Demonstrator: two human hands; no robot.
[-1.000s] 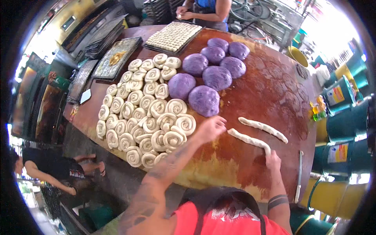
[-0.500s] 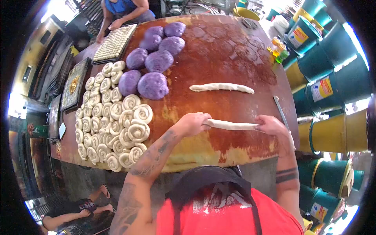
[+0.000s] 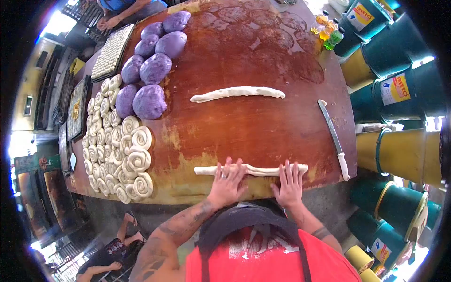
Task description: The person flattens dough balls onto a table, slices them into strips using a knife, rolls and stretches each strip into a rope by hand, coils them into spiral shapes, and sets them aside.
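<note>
Off to the left sits a crowd of pale coiled dough spirals (image 3: 117, 155), with a cluster of purple dough balls (image 3: 148, 70) just behind them on the oily reddish-brown wooden table (image 3: 253, 127). The long white rope of dough (image 3: 251, 170) lies along the near edge of that table, close to the drop. The left hand (image 3: 228, 183) is flat on it, fingers spread, palm pressing down rather than pinching; the right hand (image 3: 289, 183) does the same near the rope's right end. To my eye the risk is uneven pressure: lean harder on one palm and the rope could thin and tear between the hands, or slide on the oil off the edge. A second pale dough rope (image 3: 237, 92) lies well apart, mid-table. At the right, a long knife with a white handle (image 3: 334, 138) lies near the right hand, where a wide sweep could catch it.
</note>
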